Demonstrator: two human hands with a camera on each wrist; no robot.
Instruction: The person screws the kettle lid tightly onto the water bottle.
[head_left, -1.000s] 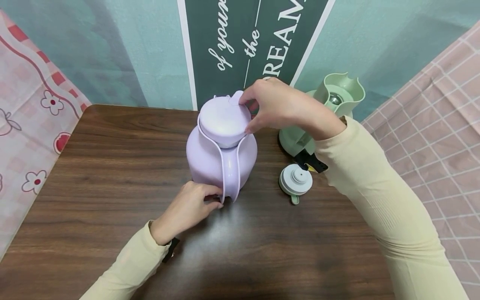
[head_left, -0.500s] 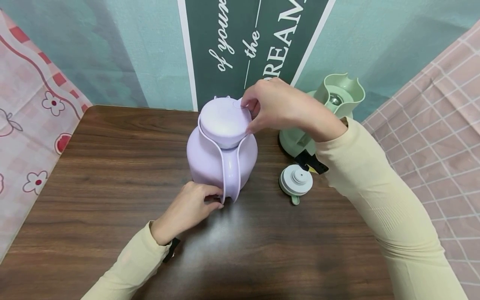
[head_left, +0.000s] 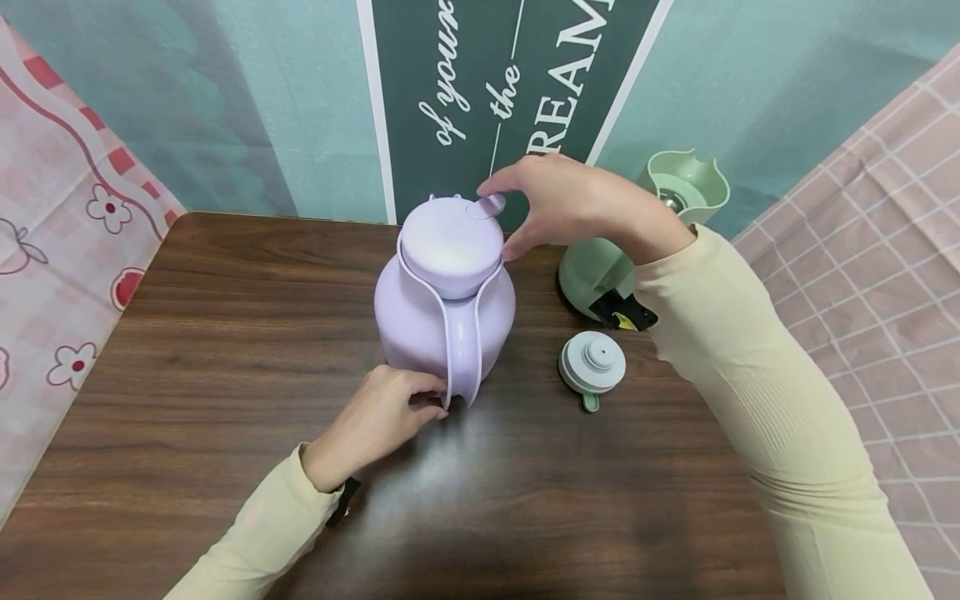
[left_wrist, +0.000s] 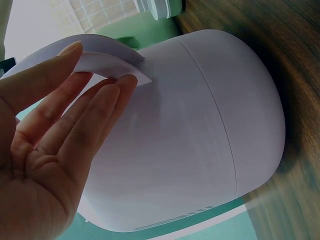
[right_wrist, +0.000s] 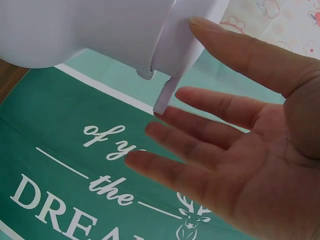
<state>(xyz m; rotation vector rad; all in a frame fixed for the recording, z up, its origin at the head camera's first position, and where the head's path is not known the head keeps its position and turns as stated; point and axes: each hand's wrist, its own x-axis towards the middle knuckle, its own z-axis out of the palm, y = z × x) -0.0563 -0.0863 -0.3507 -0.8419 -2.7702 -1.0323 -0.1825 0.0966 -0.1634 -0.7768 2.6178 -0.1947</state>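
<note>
Pinching the handle [head_left: 465, 350], seemingly to steady the jug [head_left: 405, 312] standing upright on the table [head_left: 225, 375], the left hand [head_left: 381, 417] balances the right hand [head_left: 564, 202], fingers wide, thumb at the lid [head_left: 446, 242].

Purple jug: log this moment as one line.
Purple jug: upright, lid on | left hand: pinches handle | right hand: at lid's tab | green jug: lidless | stopper: on table

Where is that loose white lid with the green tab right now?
In the head view, the white lid lies on the table, right of the lilac jug and just in front of the green jug.
</note>
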